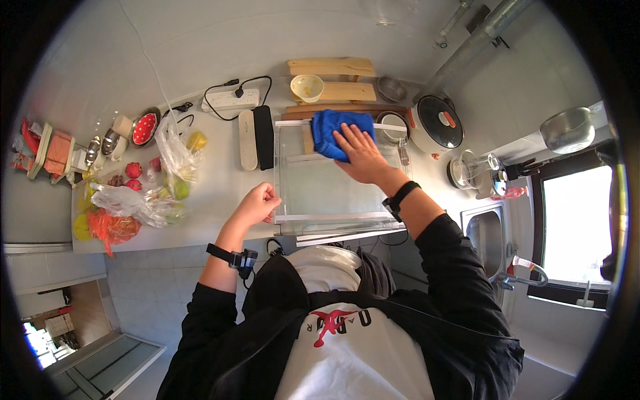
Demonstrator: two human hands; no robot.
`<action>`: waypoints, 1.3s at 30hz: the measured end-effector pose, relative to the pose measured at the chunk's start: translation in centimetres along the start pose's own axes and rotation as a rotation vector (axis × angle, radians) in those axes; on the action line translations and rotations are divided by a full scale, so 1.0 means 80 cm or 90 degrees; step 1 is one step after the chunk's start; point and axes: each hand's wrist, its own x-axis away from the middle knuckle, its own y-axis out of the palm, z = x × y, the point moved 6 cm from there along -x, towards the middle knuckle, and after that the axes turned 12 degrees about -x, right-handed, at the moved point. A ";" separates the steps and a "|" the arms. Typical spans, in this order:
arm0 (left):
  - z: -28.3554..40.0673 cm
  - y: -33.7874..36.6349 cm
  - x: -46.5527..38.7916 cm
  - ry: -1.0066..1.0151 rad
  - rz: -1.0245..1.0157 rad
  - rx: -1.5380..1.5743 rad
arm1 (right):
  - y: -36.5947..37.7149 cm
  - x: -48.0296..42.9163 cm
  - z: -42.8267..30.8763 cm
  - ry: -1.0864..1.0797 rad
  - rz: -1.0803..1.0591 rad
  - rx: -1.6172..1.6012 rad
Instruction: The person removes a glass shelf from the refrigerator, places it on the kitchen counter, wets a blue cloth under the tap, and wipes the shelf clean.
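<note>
Before me on the white counter (215, 175) rests a clear glass shelf panel (330, 190) with white trim along its near and far edges. My right hand (362, 156) presses a folded blue cloth (327, 131) flat onto its far part, fingers spread over the fabric. At the left edge of the panel, my left hand (257, 204) has its fingers curled against the rim. Its fingertips are partly hidden, though they seem to pinch the edge. The panel's near edge juts a little past the counter front.
To the left lie fruit in plastic bags (175, 150) and a red bag (112, 230). Behind are a power strip (230, 99), a black case (263, 137), a bowl (307, 88) and wooden boards (345, 91). A lidded pot (437, 125), glass jug (470, 170) and sink (485, 235) are right.
</note>
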 end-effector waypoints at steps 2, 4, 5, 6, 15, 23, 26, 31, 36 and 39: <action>-0.001 0.000 -0.002 0.010 -0.002 -0.003 | -0.011 0.020 0.033 0.038 0.007 0.004; -0.003 0.000 -0.004 0.014 -0.006 -0.002 | -0.020 0.039 0.064 0.076 0.011 0.012; -0.004 0.000 -0.004 0.016 -0.009 -0.002 | -0.025 0.048 0.080 0.095 0.014 -0.007; -0.006 0.000 -0.005 0.006 -0.013 0.001 | -0.028 0.057 0.093 0.113 0.024 -0.006; -0.004 0.001 -0.004 0.014 -0.003 0.015 | -0.036 0.087 0.137 0.179 0.056 0.019; -0.004 0.002 -0.001 0.042 0.014 0.000 | -0.022 0.060 0.055 0.072 -0.003 0.081; -0.003 0.002 0.001 0.031 0.018 0.012 | -0.002 0.039 -0.015 -0.037 -0.041 0.071; 0.000 -0.001 0.005 0.029 0.027 0.016 | 0.030 0.009 -0.131 -0.164 -0.112 0.031; -0.001 -0.001 0.006 0.015 0.033 0.030 | 0.027 0.014 -0.155 -0.194 -0.164 0.008; -0.003 0.001 0.005 -0.001 0.032 0.052 | 0.023 0.028 -0.147 -0.239 -0.185 0.012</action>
